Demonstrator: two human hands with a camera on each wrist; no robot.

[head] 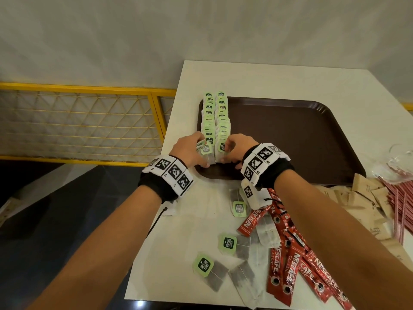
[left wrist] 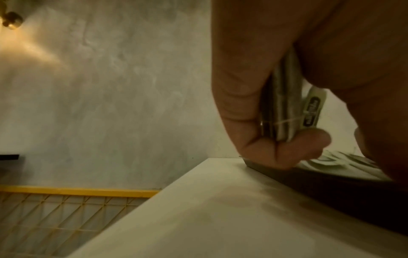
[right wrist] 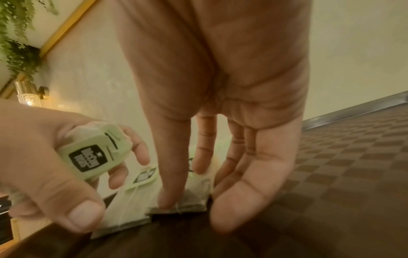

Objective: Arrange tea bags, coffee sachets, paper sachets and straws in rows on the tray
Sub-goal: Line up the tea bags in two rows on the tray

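Note:
A brown tray [head: 279, 135] lies on a white table [head: 190, 231]. Two rows of overlapping tea bags [head: 215, 117] with green tags run down the tray's left side. At the near end of the left row my left hand [head: 192, 151] grips a small stack of tea bags [head: 205, 151], thumb on top; the stack [left wrist: 284, 104] shows edge-on in the left wrist view. My right hand [head: 237, 148] pinches the nearest tea bag [head: 221, 151] of the right row. In the right wrist view its thumb presses the bag [right wrist: 192, 197] against the fingers behind it.
Loose tea bags [head: 228, 242] lie on the table in front of the tray, beside red coffee sachets [head: 288, 260]. Brown paper sachets [head: 366, 198] and red straws [head: 400, 202] are piled at the right. A yellow mesh railing [head: 78, 121] runs left of the table.

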